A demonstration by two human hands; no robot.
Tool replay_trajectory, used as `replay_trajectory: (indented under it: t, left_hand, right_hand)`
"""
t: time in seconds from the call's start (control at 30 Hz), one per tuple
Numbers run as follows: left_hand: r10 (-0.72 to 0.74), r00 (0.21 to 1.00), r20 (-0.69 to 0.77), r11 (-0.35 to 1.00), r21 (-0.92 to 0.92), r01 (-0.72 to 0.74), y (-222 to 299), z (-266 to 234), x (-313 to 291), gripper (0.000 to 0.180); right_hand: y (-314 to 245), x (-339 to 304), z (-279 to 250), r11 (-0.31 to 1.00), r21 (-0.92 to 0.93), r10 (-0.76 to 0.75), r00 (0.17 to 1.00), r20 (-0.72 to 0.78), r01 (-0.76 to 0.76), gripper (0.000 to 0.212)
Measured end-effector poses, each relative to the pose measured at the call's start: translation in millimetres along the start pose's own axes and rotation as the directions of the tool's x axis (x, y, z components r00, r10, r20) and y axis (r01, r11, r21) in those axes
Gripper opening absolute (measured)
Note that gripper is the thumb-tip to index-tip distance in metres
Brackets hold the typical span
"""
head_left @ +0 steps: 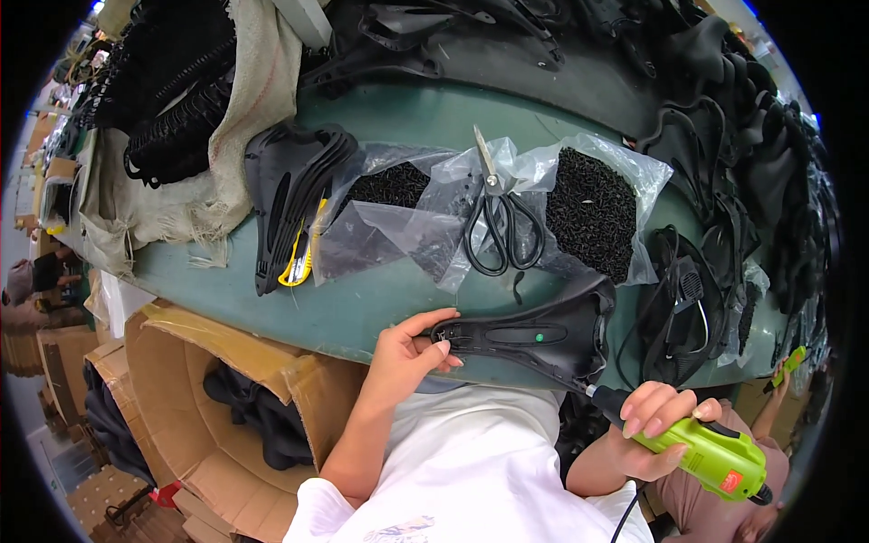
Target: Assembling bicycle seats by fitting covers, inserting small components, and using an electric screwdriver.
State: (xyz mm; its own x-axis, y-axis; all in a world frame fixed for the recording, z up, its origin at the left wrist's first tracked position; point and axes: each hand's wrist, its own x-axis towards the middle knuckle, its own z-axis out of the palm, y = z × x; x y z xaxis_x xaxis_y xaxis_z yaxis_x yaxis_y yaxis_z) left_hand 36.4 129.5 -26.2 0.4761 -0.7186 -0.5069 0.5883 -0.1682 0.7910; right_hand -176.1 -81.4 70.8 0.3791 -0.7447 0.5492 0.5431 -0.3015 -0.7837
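Observation:
A black moulded plastic part, narrow at its left end and flared at its right, lies along the table's near edge. Thumb and fingers of my left hand pinch its narrow end. Wrapped in my right hand is a lime-green electric screwdriver with a black front. Its tip meets or comes very close to the lower right corner of the plastic part; the exact contact is too small to tell. A green dot shows on the part's long recess.
Beyond lie black-handled scissors and plastic bags of small black screws. A stack of black parts and a yellow cutter sit left. A cardboard box stands near left, cloth sack behind. Another person's hand shows right.

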Motion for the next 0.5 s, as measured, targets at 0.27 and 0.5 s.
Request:
replay_trajectory:
  t: [0.27,0.5]
  left_hand:
    - [0.002,1.000,0.005,1.000,-0.007,-0.002,-6,-2,1,0.045]
    - [-0.002,0.999,-0.036,1.000,-0.007,0.002,21,3,-7,0.043]
  right_hand:
    - [4,3,8,1.000,-0.010,0.014,1.000,0.015,-0.014,0.047]
    - [6,5,9,1.000,0.005,0.028,1.000,0.015,-0.028,0.047]
